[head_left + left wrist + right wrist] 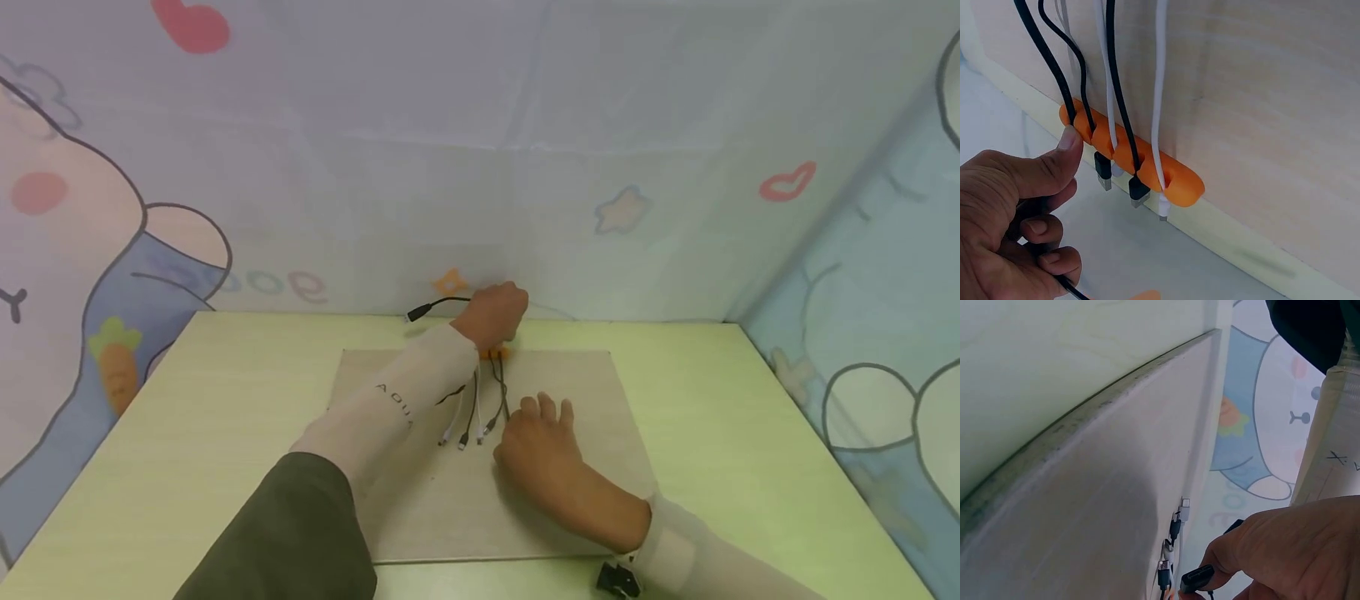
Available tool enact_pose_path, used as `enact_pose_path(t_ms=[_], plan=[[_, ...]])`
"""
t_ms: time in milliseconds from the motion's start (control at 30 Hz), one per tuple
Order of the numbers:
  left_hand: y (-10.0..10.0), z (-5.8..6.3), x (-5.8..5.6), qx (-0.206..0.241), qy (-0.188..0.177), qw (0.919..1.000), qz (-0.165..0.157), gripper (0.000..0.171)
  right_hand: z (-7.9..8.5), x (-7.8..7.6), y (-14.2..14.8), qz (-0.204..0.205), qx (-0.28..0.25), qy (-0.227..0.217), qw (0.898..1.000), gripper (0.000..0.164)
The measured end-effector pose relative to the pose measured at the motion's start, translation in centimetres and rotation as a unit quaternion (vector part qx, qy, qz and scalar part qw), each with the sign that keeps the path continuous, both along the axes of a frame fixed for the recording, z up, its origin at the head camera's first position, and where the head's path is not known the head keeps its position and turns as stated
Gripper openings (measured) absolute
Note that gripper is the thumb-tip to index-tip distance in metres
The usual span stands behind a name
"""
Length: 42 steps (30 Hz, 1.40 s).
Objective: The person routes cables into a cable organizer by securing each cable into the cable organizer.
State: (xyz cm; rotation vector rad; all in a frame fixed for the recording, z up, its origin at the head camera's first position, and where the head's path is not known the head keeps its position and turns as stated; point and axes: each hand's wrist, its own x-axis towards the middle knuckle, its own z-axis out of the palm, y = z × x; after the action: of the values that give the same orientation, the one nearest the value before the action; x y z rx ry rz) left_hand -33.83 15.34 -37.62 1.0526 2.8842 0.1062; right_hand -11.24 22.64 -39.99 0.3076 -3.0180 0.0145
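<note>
An orange cable holder (1186, 187) sits at the far edge of the board, with black and white cables seated in its slots. My left hand (491, 317) is at the holder. Its thumb presses the end slot beside a thick black cable (1044, 56), while its other fingers curl round a black cable (1067, 285). That cable's plug (418, 312) sticks out to the left. Nearer me, my right hand (540, 454) pinches a black cable connector (1197, 579) between thumb and fingers. Whether both hands hold one cable is hidden.
Several cable ends (462, 439) lie on the pale board (420, 517), left of the right hand. The board rests on a light yellow-green table (697, 400). A patterned cloth (450, 167) hangs behind. A small black object (618, 579) is by the right wrist.
</note>
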Motion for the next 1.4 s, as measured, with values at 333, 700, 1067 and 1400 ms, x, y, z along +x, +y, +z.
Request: enact_pose_path(t_ms=[333, 700, 1067, 1400], plan=[[0.3, -0.5, -1.2, -0.006, -0.046, 0.9982, 0.039, 0.010, -0.1, 0.8, -0.1, 0.000, 0.011, -0.002, 1.000, 0.031], [-1.2, -0.3, -0.7, -0.027, -0.055, 0.9943, 0.087, 0.042, -0.9, 0.7, -0.2, -0.009, 0.007, -0.015, 1.000, 0.031], [-0.7, -1.9, -3.0, -0.007, -0.108, 0.9903, 0.087, 0.027, -1.4, 0.4, 0.2, -0.009, 0.022, -0.026, 0.999, 0.032], [-1.4, -3.9, -4.5, 0.049, -0.094, 0.9942, 0.018, 0.026, -1.8, -0.5, 1.0, -0.012, 0.034, -0.032, 0.999, 0.031]])
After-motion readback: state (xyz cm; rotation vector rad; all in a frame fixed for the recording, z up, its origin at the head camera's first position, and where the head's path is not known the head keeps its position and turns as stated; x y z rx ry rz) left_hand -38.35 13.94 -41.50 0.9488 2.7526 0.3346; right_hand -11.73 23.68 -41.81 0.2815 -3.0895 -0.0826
